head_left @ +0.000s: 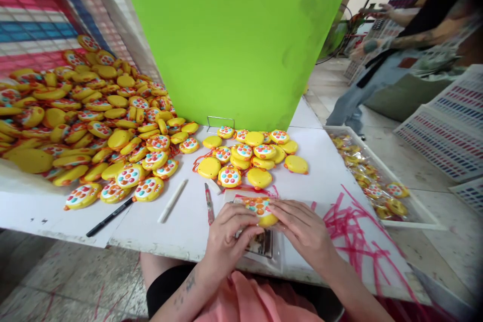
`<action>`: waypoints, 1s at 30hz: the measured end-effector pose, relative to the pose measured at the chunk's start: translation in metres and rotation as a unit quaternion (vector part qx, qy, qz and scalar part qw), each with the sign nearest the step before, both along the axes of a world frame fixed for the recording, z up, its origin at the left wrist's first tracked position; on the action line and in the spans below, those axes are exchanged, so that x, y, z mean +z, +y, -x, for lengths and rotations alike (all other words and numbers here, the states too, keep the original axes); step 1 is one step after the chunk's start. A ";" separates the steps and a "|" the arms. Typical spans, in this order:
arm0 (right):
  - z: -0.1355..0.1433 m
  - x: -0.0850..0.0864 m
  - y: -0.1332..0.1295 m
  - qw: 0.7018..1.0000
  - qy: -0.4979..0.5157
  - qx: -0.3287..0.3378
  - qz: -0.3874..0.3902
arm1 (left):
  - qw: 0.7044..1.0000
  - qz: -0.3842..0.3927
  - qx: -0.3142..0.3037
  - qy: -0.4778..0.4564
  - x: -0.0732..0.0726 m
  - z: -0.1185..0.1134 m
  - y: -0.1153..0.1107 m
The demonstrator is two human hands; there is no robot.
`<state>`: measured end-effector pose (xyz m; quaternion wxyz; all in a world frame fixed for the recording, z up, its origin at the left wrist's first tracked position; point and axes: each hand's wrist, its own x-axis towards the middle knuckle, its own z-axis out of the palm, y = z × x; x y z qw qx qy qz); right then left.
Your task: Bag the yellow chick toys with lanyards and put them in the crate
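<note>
My left hand and my right hand grip a yellow toy from its two sides, near the table's front edge. Coloured dots show on its upper part, and shiny clear plastic seems to lie over it. Fingers hide both ends of the toy. Under my hands is a dark, flat framed piece with clear plastic around it. A red-handled cutter knife lies just left of my left hand. Beyond my hands lies a small group of similar yellow toys with white, dotted faces.
A big heap of yellow toys spills from a basket at left. A black pen and white stick lie nearby. Pink strips cover the right side. A green board stands behind; bagged toys fill a white tray. A person stands right.
</note>
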<state>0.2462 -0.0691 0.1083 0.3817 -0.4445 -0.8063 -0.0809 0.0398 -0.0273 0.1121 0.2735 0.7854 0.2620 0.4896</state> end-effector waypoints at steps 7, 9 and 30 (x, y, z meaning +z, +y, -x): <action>0.000 -0.005 0.001 1.000 0.008 0.008 0.011 | 0.999 0.034 0.002 0.012 0.002 -0.001 -0.001; 0.000 -0.005 0.002 1.000 0.012 0.009 0.014 | 0.999 0.028 0.006 0.027 0.002 -0.002 0.000; -0.005 -0.007 -0.001 0.999 -0.005 -0.041 -0.030 | 0.997 -0.053 0.041 0.048 -0.011 0.002 0.002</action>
